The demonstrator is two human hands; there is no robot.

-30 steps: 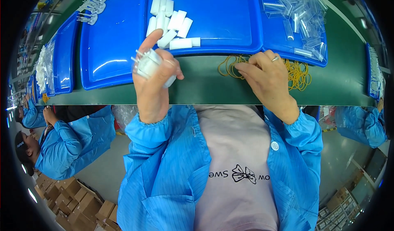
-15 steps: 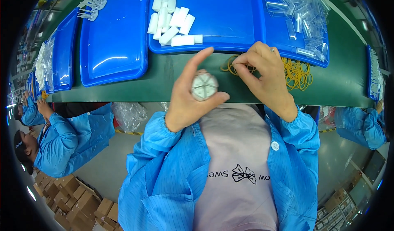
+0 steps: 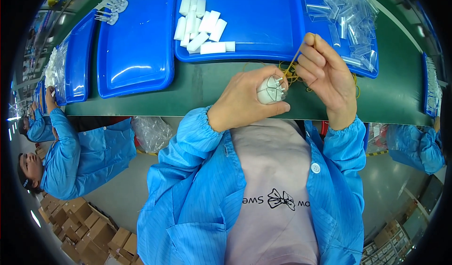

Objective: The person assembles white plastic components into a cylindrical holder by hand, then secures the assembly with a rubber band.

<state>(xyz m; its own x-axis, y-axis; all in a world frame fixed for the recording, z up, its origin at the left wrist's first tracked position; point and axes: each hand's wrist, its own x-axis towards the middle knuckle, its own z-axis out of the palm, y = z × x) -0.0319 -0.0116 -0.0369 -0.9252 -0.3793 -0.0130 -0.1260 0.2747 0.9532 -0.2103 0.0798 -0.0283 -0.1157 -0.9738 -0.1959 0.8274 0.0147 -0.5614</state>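
Currently, the white round bundle [image 3: 271, 91] sits in the left hand [image 3: 242, 97], above the near edge of the green table [image 3: 200, 95]. Left hand: curled around the bundle, thumb along the lower side, pronged end facing right. Right hand [image 3: 329, 74]: raised, thumb and fingertips pinching a yellow rubber band [image 3: 294, 62], which runs straight down to the bundle's far right side; whether it loops around the bundle, cannot tell. Loose rubber bands [image 3: 358, 89] lie on the table, partly behind the right hand. Beyond: middle blue tray [image 3: 259, 15] holding white blocks [image 3: 195, 25] at its left; right blue tray [image 3: 376, 72] with clear tubes [image 3: 343, 22]; left blue tray [image 3: 136, 43] with white pronged pieces [image 3: 117, 3] at its far end.
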